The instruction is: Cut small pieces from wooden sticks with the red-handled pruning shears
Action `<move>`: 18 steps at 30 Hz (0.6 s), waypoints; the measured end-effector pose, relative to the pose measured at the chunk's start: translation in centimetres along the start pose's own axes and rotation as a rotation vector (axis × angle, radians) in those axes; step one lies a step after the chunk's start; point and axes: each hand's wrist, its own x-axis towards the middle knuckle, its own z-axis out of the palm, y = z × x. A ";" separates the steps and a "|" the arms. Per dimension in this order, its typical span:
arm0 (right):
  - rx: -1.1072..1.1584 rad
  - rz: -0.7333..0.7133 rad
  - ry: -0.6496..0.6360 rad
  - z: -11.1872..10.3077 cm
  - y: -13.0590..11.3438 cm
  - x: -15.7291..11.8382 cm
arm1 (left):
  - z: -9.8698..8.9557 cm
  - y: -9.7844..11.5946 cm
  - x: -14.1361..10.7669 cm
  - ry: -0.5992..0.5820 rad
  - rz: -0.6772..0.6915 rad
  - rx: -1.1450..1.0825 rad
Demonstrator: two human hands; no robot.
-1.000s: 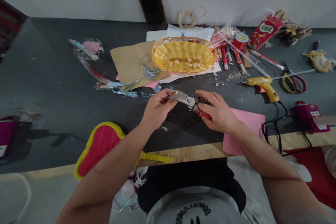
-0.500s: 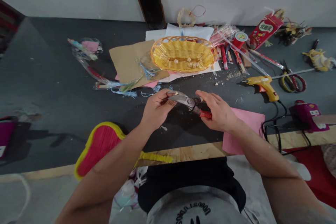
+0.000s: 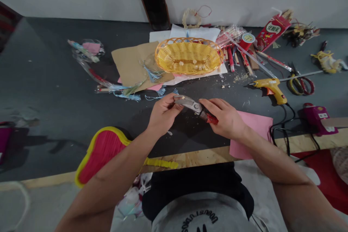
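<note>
Over the last 1 s the right hand (image 3: 227, 119) has closed further around the handles of the shears (image 3: 196, 107): they stood spread apart and are now drawn together, mostly hidden in the palm. The blades have come closer together too, which suggests that the squeeze is bearing on the pale piece (image 3: 182, 98) at the blades; whether it is cut through I cannot tell. The left hand (image 3: 163, 114) has barely moved, its thumb and index finger pinched narrow at the blade ends, apparently holding the piece, which is largely covered.

The shears are dull grey metal, with curved blades, a round pivot and red on the handle. They are above the dark, matte table (image 3: 54, 98), on the near side of the basket (image 3: 170, 58). That is a shallow oval of glossy yellow weave with a looped rim, and a few small, knobbly, pale bits (image 3: 195, 62) lie in it. Rough crumbs (image 3: 223, 87) are scattered to its near right. Left of the basket, silky blue tassels (image 3: 153, 75) lie on smooth brown paper (image 3: 127, 58). To the right are a hard yellow glue gun (image 3: 273, 88) and, nearer, a flat pink sheet (image 3: 252, 130), partly under the right forearm.
</note>
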 end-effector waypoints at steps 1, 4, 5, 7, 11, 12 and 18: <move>-0.009 0.007 -0.001 0.0 0.0 0.0 | 0.0 0.0 0.0 0.010 -0.004 -0.024; -0.036 0.022 -0.019 0.1 0.1 0.1 | 0.1 0.1 0.1 0.060 -0.023 -0.091; -0.041 0.025 -0.029 0.2 0.1 0.2 | 0.1 0.1 0.1 0.075 -0.027 -0.102; -0.045 0.029 -0.049 0.2 0.2 0.2 | 0.1 0.1 0.1 0.089 -0.025 -0.105; -0.033 0.033 -0.086 0.1 0.1 0.1 | 0.1 0.1 0.0 0.091 -0.027 -0.103; -0.029 0.034 -0.095 0.1 0.1 0.1 | 0.2 0.1 0.0 0.089 -0.035 -0.107; -0.026 0.016 -0.127 -0.1 0.1 0.2 | 0.2 0.5 -0.2 0.034 -0.059 -0.158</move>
